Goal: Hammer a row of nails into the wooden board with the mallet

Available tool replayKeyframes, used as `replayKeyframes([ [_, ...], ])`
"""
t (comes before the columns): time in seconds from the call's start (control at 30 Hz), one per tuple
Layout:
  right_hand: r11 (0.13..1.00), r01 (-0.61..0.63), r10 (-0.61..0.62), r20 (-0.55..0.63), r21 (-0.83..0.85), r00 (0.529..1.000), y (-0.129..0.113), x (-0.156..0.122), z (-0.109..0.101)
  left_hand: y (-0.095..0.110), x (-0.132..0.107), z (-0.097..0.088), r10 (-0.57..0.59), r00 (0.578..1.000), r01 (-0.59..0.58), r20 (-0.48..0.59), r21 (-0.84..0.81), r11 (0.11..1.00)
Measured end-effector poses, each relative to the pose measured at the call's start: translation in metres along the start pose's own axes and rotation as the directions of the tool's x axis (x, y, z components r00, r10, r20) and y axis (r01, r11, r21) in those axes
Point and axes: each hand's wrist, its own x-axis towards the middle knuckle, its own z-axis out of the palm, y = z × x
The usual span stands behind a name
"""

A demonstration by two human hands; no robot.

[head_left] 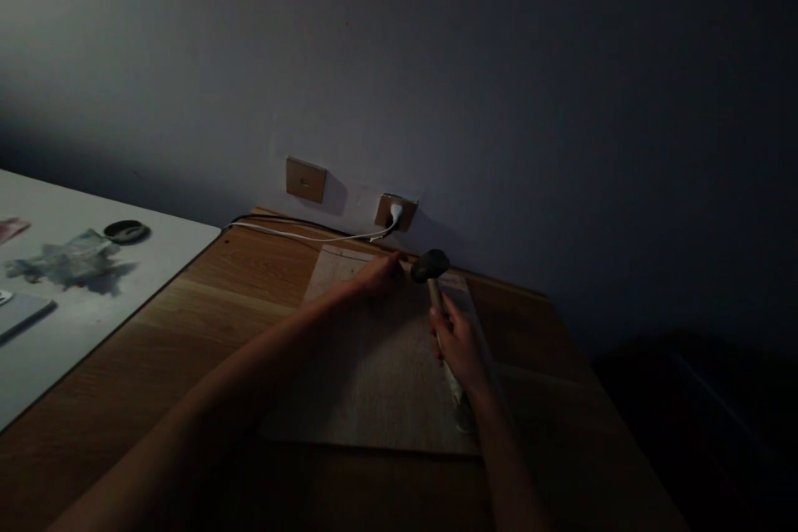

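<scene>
My right hand (460,342) is wrapped round the wooden handle of a hammer (435,293), whose dark head points up toward the wall. Beneath both arms lies a pale wooden board (380,386), flat on the brown table. At the board's far edge, my left hand (380,273) is closed, its fingertips pinched together just left of the hammer head. Whatever sits between those fingers is too small and dark to make out. The hammer head is raised a little above the board, apart from my left hand.
The brown wooden table (205,332) meets the wall, where a socket (405,214) holds a white plug and cables (312,234). A second wall plate (305,180) is to its left. On the white table (168,233) lie a crumpled plastic bag (75,258) and a dark round object (126,231).
</scene>
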Motion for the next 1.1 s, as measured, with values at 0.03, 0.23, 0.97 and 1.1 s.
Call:
replayKeyframes([
  [0.03, 1.000, 0.013, -0.013, -0.017, 0.000, 1.000, 0.001, -0.001, -0.001, 0.002, 0.000, -0.007, -0.002, 1.000, 0.000, 0.030, 0.048, 0.999],
  [0.23, 0.997, 0.063, -0.060, -0.065, 0.051, 0.996, 0.008, 0.001, -0.005, 0.017, -0.009, -0.058, -0.046, 0.905, -0.100, 0.424, 0.316, 0.944],
  [0.97, 0.994, 0.053, -0.048, -0.051, 0.098, 0.998, 0.011, 0.001, 0.000, 0.010, -0.007, -0.057, 0.032, 0.943, -0.163, 0.330, 0.376, 0.912],
  [1.1, 0.992, 0.079, -0.071, -0.078, 0.100, 0.994, 0.009, -0.001, 0.001, -0.002, -0.002, -0.047, 0.130, 0.962, -0.224, 0.241, 0.414, 0.882],
])
